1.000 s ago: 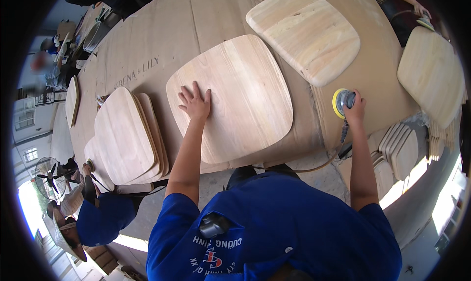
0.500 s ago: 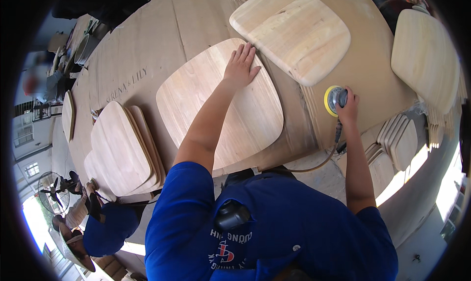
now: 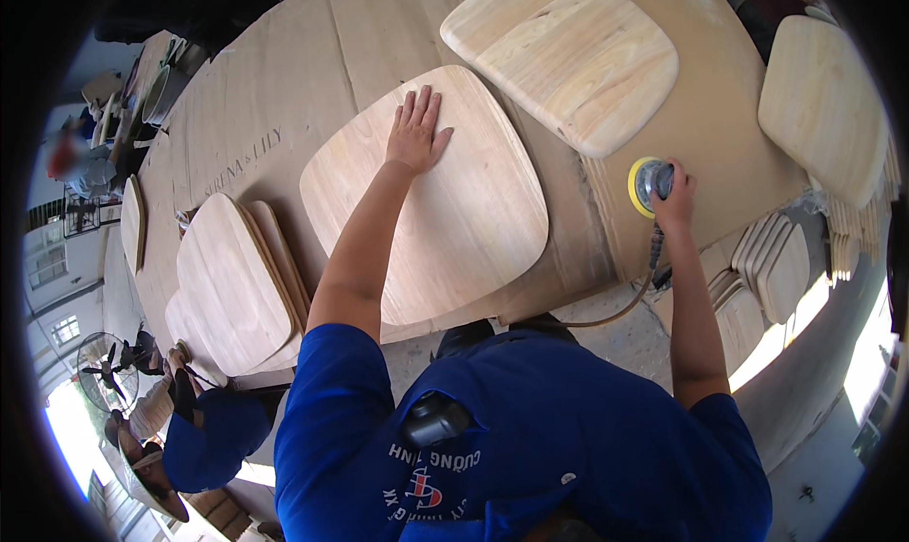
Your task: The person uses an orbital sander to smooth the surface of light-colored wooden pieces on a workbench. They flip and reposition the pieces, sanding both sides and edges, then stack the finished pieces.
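Observation:
A pale wooden chair seat panel (image 3: 464,220) with rounded corners lies flat before me on the cardboard-covered table (image 3: 265,106). My left hand (image 3: 417,137) rests palm down on its far half, fingers stretched out. To the right of the panel, my right hand (image 3: 674,201) is wrapped round the grey body of an orbital sander (image 3: 650,186) with a yellow rim. The sander is tilted on its side, its pad turned to the left over the cardboard, and a hose (image 3: 625,310) trails from it toward me. A second wooden panel (image 3: 568,54) lies just beyond.
At left stands a stack of panels (image 3: 232,282), with a co-worker in blue (image 3: 213,438) beside it. More panels (image 3: 822,111) are piled at far right, and several stand on edge (image 3: 772,267) below the table's right side. A fan (image 3: 106,367) is at the lower left.
My left hand has slid leftward across the panel, away from its right edge. The sander and my right hand have barely shifted.

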Motion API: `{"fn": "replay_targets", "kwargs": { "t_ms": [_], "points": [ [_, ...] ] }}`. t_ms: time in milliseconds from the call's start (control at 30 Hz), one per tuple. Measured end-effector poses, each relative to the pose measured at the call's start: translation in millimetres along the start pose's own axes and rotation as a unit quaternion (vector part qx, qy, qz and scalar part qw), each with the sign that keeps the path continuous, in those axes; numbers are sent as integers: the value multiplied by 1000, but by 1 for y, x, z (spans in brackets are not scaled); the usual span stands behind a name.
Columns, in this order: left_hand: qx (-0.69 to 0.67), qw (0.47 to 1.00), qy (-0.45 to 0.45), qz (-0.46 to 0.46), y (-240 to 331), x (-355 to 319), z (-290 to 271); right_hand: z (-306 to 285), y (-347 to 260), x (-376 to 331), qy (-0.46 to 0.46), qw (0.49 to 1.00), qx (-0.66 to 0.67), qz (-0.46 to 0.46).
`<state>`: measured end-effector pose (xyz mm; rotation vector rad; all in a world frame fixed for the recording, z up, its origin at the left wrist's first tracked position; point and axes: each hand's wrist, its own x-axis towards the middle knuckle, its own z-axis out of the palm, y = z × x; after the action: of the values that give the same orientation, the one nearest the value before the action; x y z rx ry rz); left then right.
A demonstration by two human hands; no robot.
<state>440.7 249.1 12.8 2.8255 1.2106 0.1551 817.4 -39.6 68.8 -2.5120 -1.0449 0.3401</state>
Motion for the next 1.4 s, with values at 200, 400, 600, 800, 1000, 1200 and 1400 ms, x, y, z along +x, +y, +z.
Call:
{"fn": "replay_targets", "kwargs": {
  "t_ms": [200, 400, 600, 800, 1000, 1200, 1400],
  "points": [
    [-8, 999, -26, 47, 16, 7, -4, -2, 12, 1, -5, 998, 32, -46],
    [9, 997, -44, 58, -11, -21, -14, -7, 21, 4, -13, 997, 17, -76],
    [-62, 983, 22, -173, -51, 12, -8, -6, 14, 7, -13, 999, -23, -33],
    [-122, 975, 74, -169, -35, 2, 0, -4, 8, 2, 27, 998, -21, -53],
    [-40, 994, -24, 100, 38, -18, -5, 3, 8, 2, 30, 999, -20, 12],
    [-99, 969, -24, 223, 48, -8, -6, -15, -20, -11, 33, 999, -12, -37],
    [-66, 984, -63, 156, -8, -58, -22, -11, -122, -78, -124, 977, -22, -173]
  ]
}}
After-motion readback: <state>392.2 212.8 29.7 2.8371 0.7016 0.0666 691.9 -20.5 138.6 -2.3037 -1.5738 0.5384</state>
